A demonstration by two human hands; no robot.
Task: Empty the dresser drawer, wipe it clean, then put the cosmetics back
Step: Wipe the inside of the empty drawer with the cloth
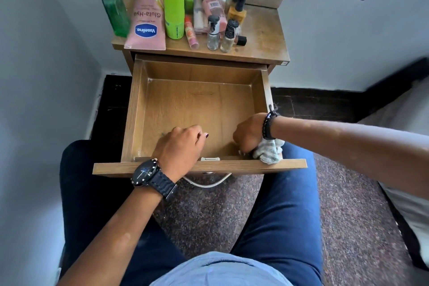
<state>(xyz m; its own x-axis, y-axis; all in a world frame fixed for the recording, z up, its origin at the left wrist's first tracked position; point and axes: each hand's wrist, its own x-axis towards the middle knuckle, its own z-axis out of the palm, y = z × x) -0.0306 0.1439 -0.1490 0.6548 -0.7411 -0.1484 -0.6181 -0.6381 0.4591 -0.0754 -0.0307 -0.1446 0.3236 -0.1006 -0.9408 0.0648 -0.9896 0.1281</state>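
Drawer [197, 109] empty, cosmetics [176, 11] up on worktop. Right hand [248, 134] clenched on cloth [269, 150] at near-right corner; left hand [180, 144] loose, resting inside, bracing. Work corners, long strokes, steady pressure.

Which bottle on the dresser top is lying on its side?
The small black-capped bottle at the front right, behind the two upright clear polish bottles; the others stand.

Drawer open, its middle and back bare

Both hands [180, 144] crowd the drawer [137, 109] front; bottles [174, 11] pack the upper-centre dresser top [267, 37], right end free.
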